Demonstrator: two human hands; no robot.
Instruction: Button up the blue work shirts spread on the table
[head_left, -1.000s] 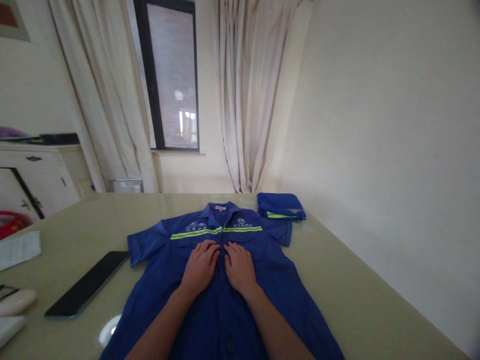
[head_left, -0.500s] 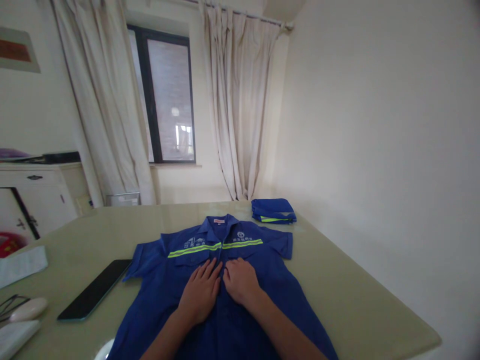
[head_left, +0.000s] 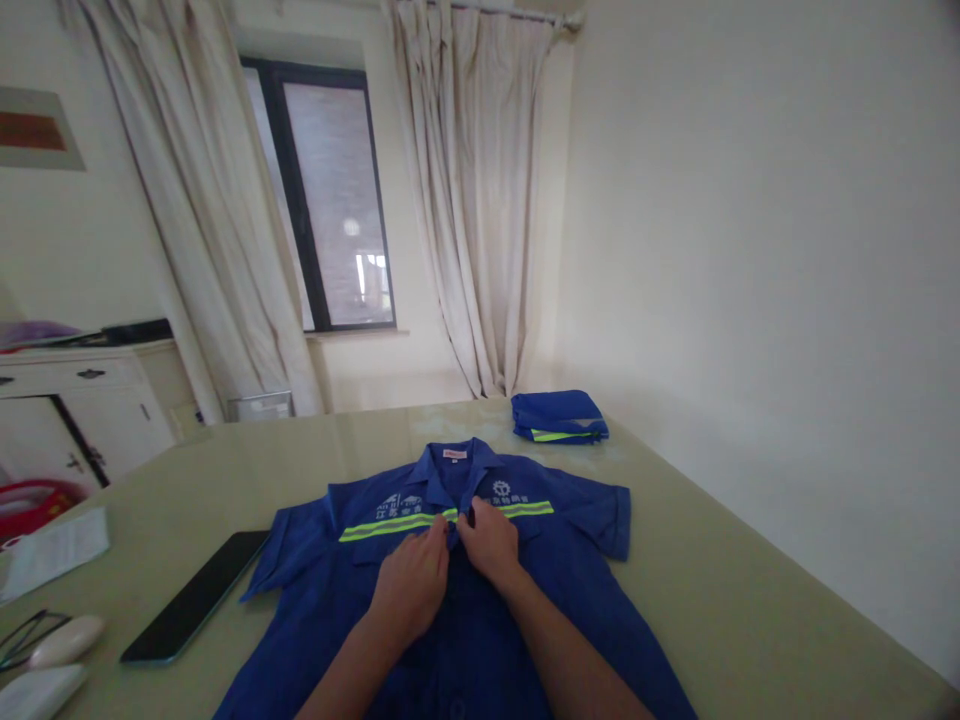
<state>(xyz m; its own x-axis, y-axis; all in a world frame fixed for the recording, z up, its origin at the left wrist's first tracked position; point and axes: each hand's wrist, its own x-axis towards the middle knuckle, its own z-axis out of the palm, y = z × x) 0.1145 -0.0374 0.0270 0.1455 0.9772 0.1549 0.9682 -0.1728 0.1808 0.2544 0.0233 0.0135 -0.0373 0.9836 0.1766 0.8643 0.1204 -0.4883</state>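
Observation:
A blue short-sleeved shirt (head_left: 465,620) with a yellow-green reflective stripe across the chest lies front up, its collar away from me. My left hand (head_left: 415,575) has its fingers drawn together at the shirt's front edge, just under the stripe. Beside it, my right hand (head_left: 489,535) pinches the front edge at stripe height. Both hands are closed on the placket fabric, with a small gap between their fingertips. Whether a button lies between the fingers cannot be made out.
Folded blue clothing (head_left: 560,416) lies at the table's far right corner. Left of the shirt are a dark tablet (head_left: 195,598), glasses (head_left: 30,635), a white mouse (head_left: 67,640) and a pale paper (head_left: 56,550). A wall runs along the right.
Both hands have moved up the shirt front to the stripe. The left fingers, spread flat before, have closed on the fabric. The view has shifted slightly.

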